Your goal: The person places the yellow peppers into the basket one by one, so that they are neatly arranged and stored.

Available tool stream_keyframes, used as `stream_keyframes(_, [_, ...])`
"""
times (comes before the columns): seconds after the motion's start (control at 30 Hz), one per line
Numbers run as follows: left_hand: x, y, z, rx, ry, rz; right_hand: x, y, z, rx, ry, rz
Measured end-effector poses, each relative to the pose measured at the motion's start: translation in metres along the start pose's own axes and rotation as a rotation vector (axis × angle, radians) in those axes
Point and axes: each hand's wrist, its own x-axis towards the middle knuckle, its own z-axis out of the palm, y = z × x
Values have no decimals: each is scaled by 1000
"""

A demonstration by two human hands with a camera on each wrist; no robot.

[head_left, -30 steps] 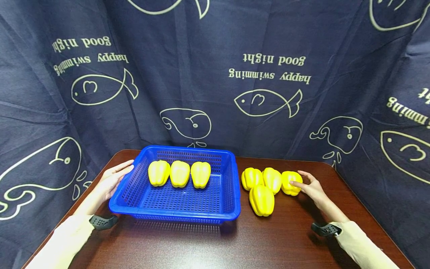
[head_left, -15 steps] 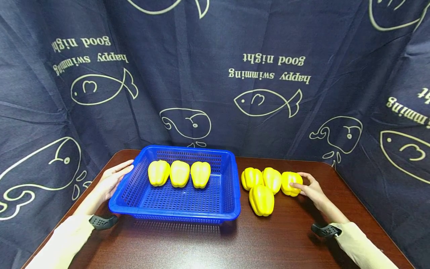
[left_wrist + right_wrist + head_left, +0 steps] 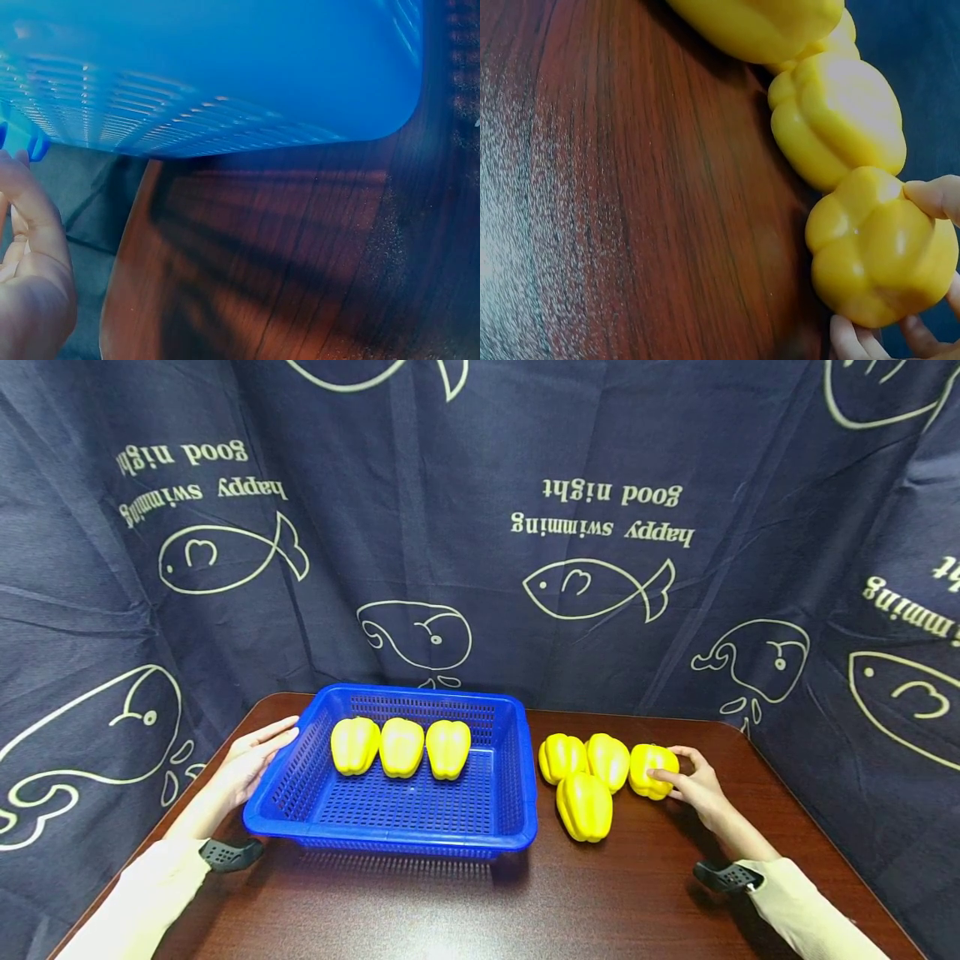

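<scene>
A dark blue curtain [image 3: 465, 468], printed with pale fish, whales and upside-down lettering, fills the background behind one dark red-brown wooden table [image 3: 637, 893]. On the table's left part stands one blue slatted basket [image 3: 386, 840]. Two pale sleeves [image 3: 138, 897] come in from the lower corners, one on each side, leading to two bare hands. The left hand [image 3: 243, 768] is at the basket's left side, fingers touching the rim; whether they are closed round it I cannot tell. The right hand [image 3: 699, 783] holds one yellow pepper [image 3: 651, 761] between thumb and fingers, the grip as wide as the pepper's body. Yellow peppers number seven in all: three basket peppers [image 3: 401, 748] side by side in a row towards the basket's far wall, and four to the right of the basket. Of those four, three loose peppers [image 3: 585, 810] cluster on the table, two behind and one in front, and the held one is just beside them, on their right. Smallest are two black wristbands [image 3: 727, 877], one per wrist.
</scene>
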Motion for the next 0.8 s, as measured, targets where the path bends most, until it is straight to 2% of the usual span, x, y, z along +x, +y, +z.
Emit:
stream_keyframes(0.27, [0, -1, 1, 26, -7, 15, 13, 14, -7, -6, 60, 21])
stream_keyframes(0.43, [0, -1, 0, 8, -19, 6, 22, 17, -15, -5, 60, -7])
stream_keyframes(0.57, [1, 0, 0, -1, -19, -6, 30, 19, -21, 17, 30, -54])
stream_keyframes(0.8, [0, 1, 0, -6, -4, -23, 42, 27, -25, -11, 58, -94])
